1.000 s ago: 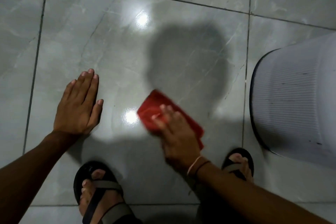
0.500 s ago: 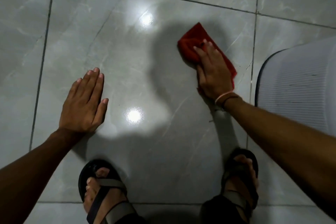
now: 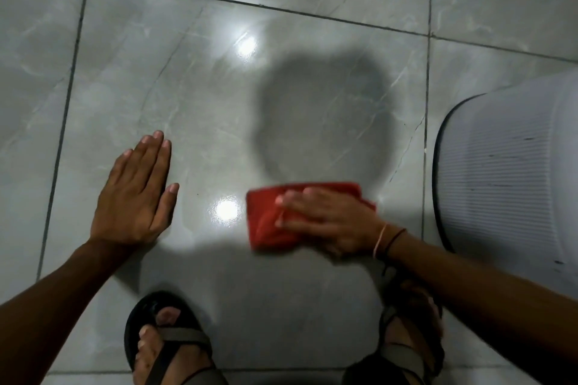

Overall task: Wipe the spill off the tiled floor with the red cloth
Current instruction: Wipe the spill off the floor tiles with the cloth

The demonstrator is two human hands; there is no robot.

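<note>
The red cloth [image 3: 266,219] lies flat on the glossy grey tiled floor [image 3: 194,97], just right of a bright light reflection. My right hand [image 3: 328,219] presses down on the cloth's right part, fingers pointing left, bands on the wrist. My left hand [image 3: 134,197] rests flat on the tile to the left, fingers together, holding nothing. A faint wet sheen shows near the reflection [image 3: 226,209]; the spill itself is hard to tell from glare and shadow.
A white ribbed bin-like object [image 3: 506,184] stands on the floor at the right, close to my right arm. My two sandalled feet [image 3: 165,344] are at the bottom edge. A dark head-shaped shadow [image 3: 325,116] falls on the tile beyond the cloth.
My right hand has dragged the cloth back from the far right of the tile toward my feet and turned it sideways. My left hand has stayed planted.
</note>
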